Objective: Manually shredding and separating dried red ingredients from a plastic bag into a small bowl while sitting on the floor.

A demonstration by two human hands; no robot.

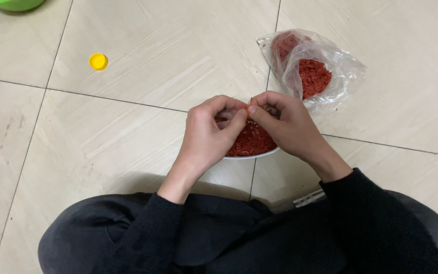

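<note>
A white bowl [252, 156] full of thin red threads [252, 141] rests on the tiled floor, mostly covered by my hands. My left hand [210, 133] and my right hand [285, 124] meet above the bowl, thumbs and forefingers pinched together at one small spot. Whatever sits between the fingertips is too small to make out; it may be a thread. Both sleeves are black.
A clear plastic bag [320, 68] holding more red threads lies on the floor just beyond my right hand. A yellow bottle cap [98, 61] lies at the far left. A green object [13, 4] pokes in at the top left corner. My dark-clothed knees fill the bottom.
</note>
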